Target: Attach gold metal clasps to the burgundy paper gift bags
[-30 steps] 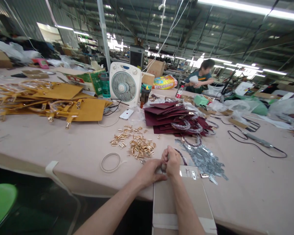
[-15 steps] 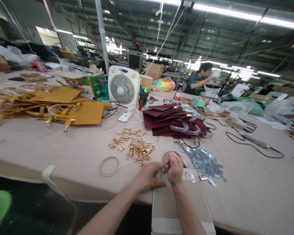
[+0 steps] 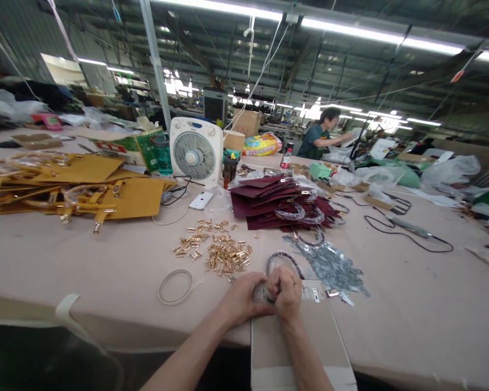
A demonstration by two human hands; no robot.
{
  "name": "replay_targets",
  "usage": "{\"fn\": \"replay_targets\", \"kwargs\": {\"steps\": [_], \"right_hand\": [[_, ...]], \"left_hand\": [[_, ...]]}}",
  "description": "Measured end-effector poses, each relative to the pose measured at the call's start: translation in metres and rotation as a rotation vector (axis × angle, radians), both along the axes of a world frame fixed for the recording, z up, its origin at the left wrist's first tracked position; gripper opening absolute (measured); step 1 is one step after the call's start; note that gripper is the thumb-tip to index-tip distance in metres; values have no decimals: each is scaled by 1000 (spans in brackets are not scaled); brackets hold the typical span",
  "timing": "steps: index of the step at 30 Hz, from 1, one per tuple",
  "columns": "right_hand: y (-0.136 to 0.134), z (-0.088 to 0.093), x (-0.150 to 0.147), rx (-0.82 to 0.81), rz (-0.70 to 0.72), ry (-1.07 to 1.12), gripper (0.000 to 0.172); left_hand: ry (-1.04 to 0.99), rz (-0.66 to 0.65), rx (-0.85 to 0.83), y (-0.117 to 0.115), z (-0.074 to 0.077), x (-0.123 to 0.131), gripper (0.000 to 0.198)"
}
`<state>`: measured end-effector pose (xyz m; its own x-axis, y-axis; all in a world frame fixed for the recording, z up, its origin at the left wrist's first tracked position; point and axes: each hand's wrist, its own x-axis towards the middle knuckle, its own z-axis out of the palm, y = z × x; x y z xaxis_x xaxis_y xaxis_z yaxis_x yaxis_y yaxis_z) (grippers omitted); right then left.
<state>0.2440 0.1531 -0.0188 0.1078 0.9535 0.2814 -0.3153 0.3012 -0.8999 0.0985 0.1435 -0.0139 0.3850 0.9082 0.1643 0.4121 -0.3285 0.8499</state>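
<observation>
Here, the bare left hand [image 3: 244, 297] curves half open beside the right hand's [image 3: 287, 293] closed fist, its contents hidden, at the far left of a flat beige panel [image 3: 326, 339] with a dark-red looped handle [image 3: 282, 254] beyond.

Matt panel [image 3: 323, 332], glossy metal fittings [image 3: 227, 256]

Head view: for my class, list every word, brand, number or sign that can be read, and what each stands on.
None can be read with certainty.
Yellow bag: red lettering, too blurred.
Green pack: marks on its red panel, too blurred.
Bottle: red label, too small.
Fan: markings at its top, too small.
</observation>
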Motion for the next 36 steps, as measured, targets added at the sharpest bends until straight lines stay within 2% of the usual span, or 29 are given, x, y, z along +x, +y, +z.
{"fn": "replay_targets", "kwargs": {"steps": [3,6,11,15,18,21,25,28,30,33,36], "right_hand": [[-3,1,30,30,-63,117,42],[-1,1,78,43,-211,129,43],[15,2,191,-159,-645,-219,50],[25,3,277,-288,-801,-380,45],[27,5,319,-355,-865,-515,39],[25,10,341,-341,-942,-619,32],[20,19,343,-260,-1048,-676,45],[10,21,322,-180,-1078,-670,54],[0,21,296,-129,-1077,-653,54],[-21,23,239,-63,-1018,-608,47],[-42,25,170,-10,-722,-421,43]], "left_hand": [[-4,47,11,-1,-7,0,66],[29,56,43,-3,-14,1,65],[146,87,127,10,-36,-1,62],[184,74,274,23,-51,-1,62],[197,61,354,26,-54,-1,59],[187,71,416,27,-53,-1,58],[194,102,466,26,-51,-1,56],[219,120,472,25,-49,-1,54],[229,122,482,23,-48,-2,52],[196,151,524,21,-47,-2,47],[126,210,576,19,-45,-2,44]]}}
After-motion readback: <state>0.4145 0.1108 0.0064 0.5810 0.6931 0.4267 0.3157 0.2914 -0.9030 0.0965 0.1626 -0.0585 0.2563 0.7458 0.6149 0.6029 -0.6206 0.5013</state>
